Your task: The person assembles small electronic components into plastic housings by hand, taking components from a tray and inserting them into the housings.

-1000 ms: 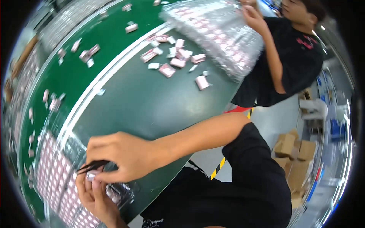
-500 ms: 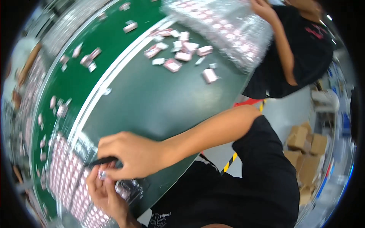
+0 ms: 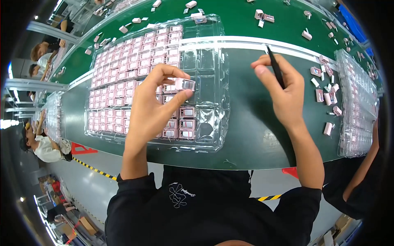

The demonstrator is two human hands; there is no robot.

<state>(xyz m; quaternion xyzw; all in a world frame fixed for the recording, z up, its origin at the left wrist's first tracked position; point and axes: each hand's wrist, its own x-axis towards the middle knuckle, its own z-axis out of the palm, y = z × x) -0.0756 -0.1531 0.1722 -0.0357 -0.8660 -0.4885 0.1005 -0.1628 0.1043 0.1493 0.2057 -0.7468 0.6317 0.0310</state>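
My left hand [image 3: 150, 104] pinches a small pale pink block [image 3: 185, 84] with a grey window between thumb and fingers, above the clear plastic tray [image 3: 207, 88]. Rows of similar pink blocks [image 3: 119, 98] fill the tray's left and middle pockets, while several pockets along its right side hold nothing. To the right of the tray, my right hand [image 3: 285, 88] is raised over the green table. Slim black tweezers [image 3: 276, 67] are tucked in its curled fingers, tip pointing up, with the thumb and forefinger close together in front.
Loose pink blocks and white bits [image 3: 326, 92] lie on the table at right, beside a stack of filled clear trays [image 3: 355, 106]. A white rail [image 3: 246, 44] separates the table from a green conveyor belt [image 3: 234, 24] carrying scattered blocks. Other people sit far left; a person's arm [image 3: 363, 172] shows at right.
My view has swung round, bringing the tray to the centre. My hands, together over the tray before, are now apart, the right one off to the right with the tweezers.
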